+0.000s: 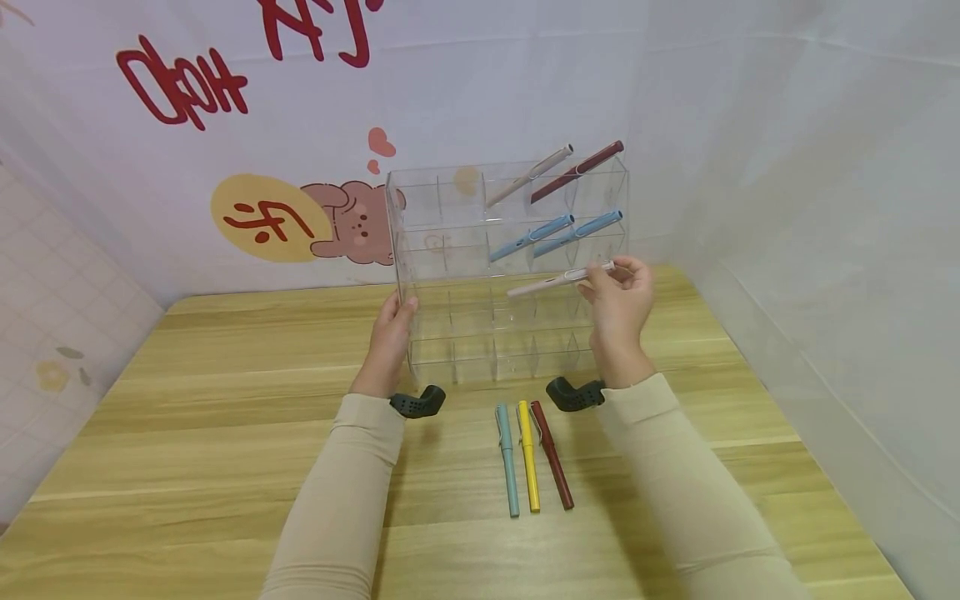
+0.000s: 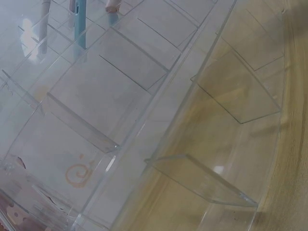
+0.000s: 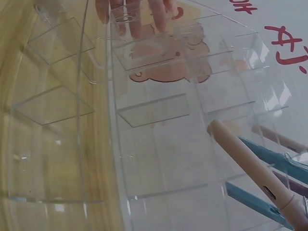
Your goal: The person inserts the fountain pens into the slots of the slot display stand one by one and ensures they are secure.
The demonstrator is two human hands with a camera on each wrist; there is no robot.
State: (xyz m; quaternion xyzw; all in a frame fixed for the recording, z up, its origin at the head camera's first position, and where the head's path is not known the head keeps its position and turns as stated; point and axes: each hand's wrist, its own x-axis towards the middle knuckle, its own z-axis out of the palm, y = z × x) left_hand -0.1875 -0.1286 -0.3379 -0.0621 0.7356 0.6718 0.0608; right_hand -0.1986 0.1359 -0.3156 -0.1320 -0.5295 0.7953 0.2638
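A clear acrylic pen rack [image 1: 474,335] with rows of small compartments stands upright on the table. My left hand [image 1: 387,346] grips its left side wall, thumb in front; those fingers [image 3: 157,14] also show through the plastic in the right wrist view. My right hand [image 1: 621,312] pinches a pale pink pen [image 1: 551,283] near its clip end, tilted, the other end pointing left toward a compartment in the middle row. Above it, two blue pens [image 1: 592,233] lean in the second row. The top row has a beige pen [image 1: 528,177] and a dark red pen [image 1: 576,172].
Three pens lie side by side before the rack: teal [image 1: 507,462], yellow [image 1: 528,458] and dark red [image 1: 552,457]. They rest on the wooden table [image 1: 225,467]. A white printed cloth [image 1: 510,83] hangs behind, and pale cloth [image 1: 862,250] covers the right side.
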